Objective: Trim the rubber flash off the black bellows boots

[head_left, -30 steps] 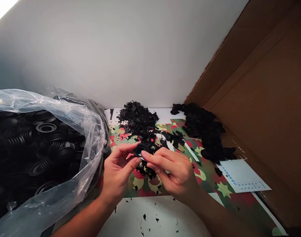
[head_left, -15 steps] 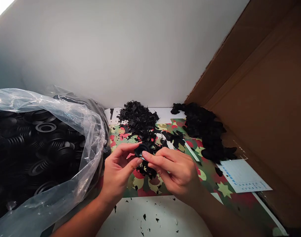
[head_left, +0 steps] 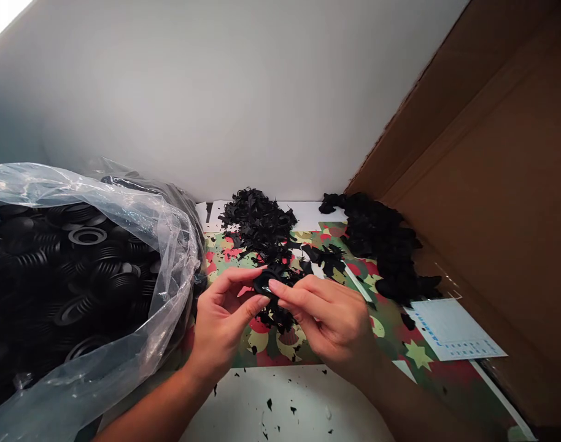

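Observation:
A small round black rubber part (head_left: 262, 282) is pinched between my two hands, above the scrap pile. My left hand (head_left: 223, 313) grips its left side, with the thumb below and the forefinger over the top. From the right, my right hand (head_left: 329, 310) closes on the near right edge, a fingertip pressed on the face. A small pale glint shows by that fingertip; whether it is a tool or shine on the rubber I cannot tell. The curled fingers of the right hand are partly hidden. Behind the part rises a heap of thin black rubber shreds (head_left: 257, 224).
A clear plastic bag (head_left: 177, 245) full of ribbed black rubber parts (head_left: 87, 236) stands at left. More black pieces (head_left: 382, 239) lie at right beside a cardboard wall (head_left: 501, 184) and a white printed card (head_left: 458, 328). A patterned sheet (head_left: 418, 355) covers the table, with crumbs in front.
The rubber part has tilted slightly and shifted a little to the right in my fingers. Both hands keep nearly the same place and grip.

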A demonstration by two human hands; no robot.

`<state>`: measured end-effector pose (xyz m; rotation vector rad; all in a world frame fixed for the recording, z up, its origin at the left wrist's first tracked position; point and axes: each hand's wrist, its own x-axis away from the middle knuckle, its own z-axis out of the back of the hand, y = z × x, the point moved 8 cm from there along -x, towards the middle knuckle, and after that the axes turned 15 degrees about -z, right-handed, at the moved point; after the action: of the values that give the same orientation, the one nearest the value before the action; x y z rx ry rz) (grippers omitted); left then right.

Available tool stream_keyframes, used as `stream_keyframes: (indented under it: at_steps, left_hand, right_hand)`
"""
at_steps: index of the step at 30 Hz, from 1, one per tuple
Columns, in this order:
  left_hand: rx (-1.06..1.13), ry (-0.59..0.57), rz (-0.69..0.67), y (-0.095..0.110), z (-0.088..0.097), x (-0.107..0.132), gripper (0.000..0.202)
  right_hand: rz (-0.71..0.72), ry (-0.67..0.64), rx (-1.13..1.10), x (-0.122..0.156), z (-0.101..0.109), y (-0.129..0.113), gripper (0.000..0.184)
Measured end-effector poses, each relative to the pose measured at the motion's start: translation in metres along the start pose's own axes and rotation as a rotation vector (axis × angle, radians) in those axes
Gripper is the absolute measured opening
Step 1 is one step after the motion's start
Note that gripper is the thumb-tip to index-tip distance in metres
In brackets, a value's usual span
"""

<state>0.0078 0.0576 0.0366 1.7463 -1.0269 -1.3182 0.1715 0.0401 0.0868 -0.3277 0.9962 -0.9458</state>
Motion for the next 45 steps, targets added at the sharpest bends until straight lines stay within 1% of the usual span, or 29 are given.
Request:
stream_keyframes:
  at_steps: [3, 5, 10, 14, 19, 27, 31, 34, 37, 40, 43, 45]
  left_hand:
    - [0.008, 0.000, -0.005, 0.000, 0.000, 0.000, 0.025]
    - [0.011, 0.000, -0.011, 0.001, 0.000, -0.001, 0.025]
    - [-0.027, -0.021, -0.041, 0.004, -0.001, -0.001, 0.025]
    - [-0.059, -0.025, -0.059, 0.005, 0.000, 0.000, 0.026]
    - [-0.064, -0.027, -0.094, 0.007, 0.000, 0.000, 0.028]
    - [-0.057, -0.024, -0.112, 0.009, -0.002, -0.001, 0.026]
    - [-0.060, -0.030, -0.121, 0.010, -0.002, 0.000, 0.026]
    - [-0.052, -0.028, -0.113, 0.010, -0.002, -0.001, 0.025]
    - [0.026, -0.021, -0.066, 0.006, -0.003, -0.001, 0.028]
    - [0.092, -0.007, 0.008, -0.002, -0.003, -0.001, 0.034]
    - [0.121, 0.004, 0.054, -0.008, -0.003, -0.002, 0.036]
    - [0.127, 0.008, 0.056, -0.008, -0.003, -0.002, 0.037]
  right_hand:
    - [-0.131, -0.039, -0.169, -0.004, 0.001, 0.008, 0.030]
    - [-0.154, -0.060, -0.235, -0.006, 0.002, 0.009, 0.028]
    - [-0.098, -0.102, -0.210, -0.004, 0.000, 0.004, 0.029]
    - [-0.075, -0.088, -0.147, -0.002, -0.002, 0.002, 0.031]
    - [-0.056, -0.053, -0.120, -0.002, -0.001, -0.001, 0.032]
    - [-0.064, -0.050, -0.139, -0.001, -0.002, 0.001, 0.028]
    - [-0.095, -0.054, -0.169, -0.001, -0.003, 0.003, 0.027]
    - [-0.174, -0.028, -0.194, -0.001, -0.001, 0.009, 0.027]
    - [-0.325, 0.045, -0.223, -0.002, 0.004, 0.026, 0.030]
    - [-0.480, 0.113, -0.317, 0.000, 0.006, 0.046, 0.036]
    - [-0.609, 0.115, -0.430, 0.003, 0.003, 0.062, 0.043]
    - [-0.648, 0.092, -0.471, 0.003, 0.001, 0.067, 0.043]
